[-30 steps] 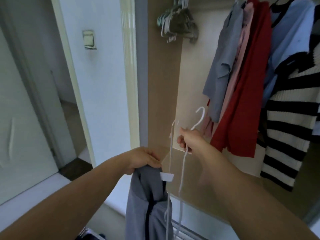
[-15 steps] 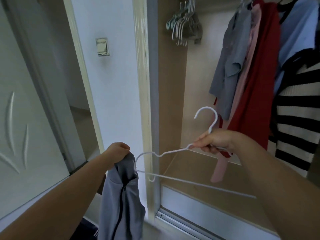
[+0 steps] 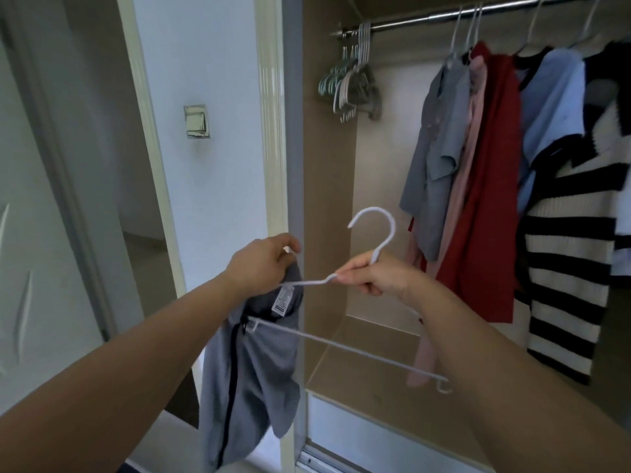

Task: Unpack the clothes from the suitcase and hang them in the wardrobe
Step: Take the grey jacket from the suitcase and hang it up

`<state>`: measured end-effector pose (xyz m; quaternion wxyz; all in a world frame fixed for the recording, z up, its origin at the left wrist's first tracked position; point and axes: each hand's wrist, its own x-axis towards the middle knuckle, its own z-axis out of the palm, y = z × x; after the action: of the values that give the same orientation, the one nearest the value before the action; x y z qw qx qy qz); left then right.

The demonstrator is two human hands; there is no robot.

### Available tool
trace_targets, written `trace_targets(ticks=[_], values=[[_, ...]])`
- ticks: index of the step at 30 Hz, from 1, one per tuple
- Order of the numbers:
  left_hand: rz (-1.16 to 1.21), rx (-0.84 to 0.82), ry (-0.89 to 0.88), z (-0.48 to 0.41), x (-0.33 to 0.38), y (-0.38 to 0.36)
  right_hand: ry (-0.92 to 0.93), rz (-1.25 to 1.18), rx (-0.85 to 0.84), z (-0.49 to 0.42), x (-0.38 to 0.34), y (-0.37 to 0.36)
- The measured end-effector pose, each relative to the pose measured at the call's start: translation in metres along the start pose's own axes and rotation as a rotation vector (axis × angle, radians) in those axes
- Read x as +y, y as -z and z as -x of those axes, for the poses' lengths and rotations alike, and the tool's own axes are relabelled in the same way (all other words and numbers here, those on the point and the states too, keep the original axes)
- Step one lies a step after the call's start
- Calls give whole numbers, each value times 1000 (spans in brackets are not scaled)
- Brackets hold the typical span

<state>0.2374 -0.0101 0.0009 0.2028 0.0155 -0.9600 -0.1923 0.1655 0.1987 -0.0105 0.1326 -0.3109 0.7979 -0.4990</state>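
Head cam: my L hand point(image 3: 263, 264) is gripping the grey zip top point(image 3: 252, 377) at its collar, near-left, just in front of the wardrobe's point(image 3: 327, 199) left edge. The top is hanging down, tag showing. My R hand point(image 3: 375, 278) is pinching the white hanger point(image 3: 341, 348) just below its hook, w/ the hanger's left end overlapping the top's collar. Far right, hung clothes point(image 3: 488, 199) are sitting on the rail point(image 3: 426, 18). Spare hangers point(image 3: 351, 87) are bunching at its left end.

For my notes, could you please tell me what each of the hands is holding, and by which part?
The left hand grips the grey garment by its top edge; the right hand pinches the white hanger at its neck.
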Motion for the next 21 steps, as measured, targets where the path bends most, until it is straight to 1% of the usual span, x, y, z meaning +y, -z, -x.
trace_targets(ticks=[2,5,10,12,13,16,17,21], values=[[-233,89,-65,-4,-7,14,26,-20,42,5,-2,18],[-458,162,-158,-6,-8,21,11,-13,54,18,-7,37],[-565,215,-245,-9,-14,18,3,-32,92,35,-9,76],[-536,213,-238,-12,-11,14,-17,-76,92,40,-12,89],[-462,220,-205,-14,-9,12,-30,-89,86,43,-14,93],[-121,232,-98,-20,10,1,-49,-62,71,46,-17,92],[-59,214,-85,-22,18,-2,-55,-49,67,45,-17,88],[-2,139,-123,-27,46,-6,-105,-101,25,39,-2,74]])
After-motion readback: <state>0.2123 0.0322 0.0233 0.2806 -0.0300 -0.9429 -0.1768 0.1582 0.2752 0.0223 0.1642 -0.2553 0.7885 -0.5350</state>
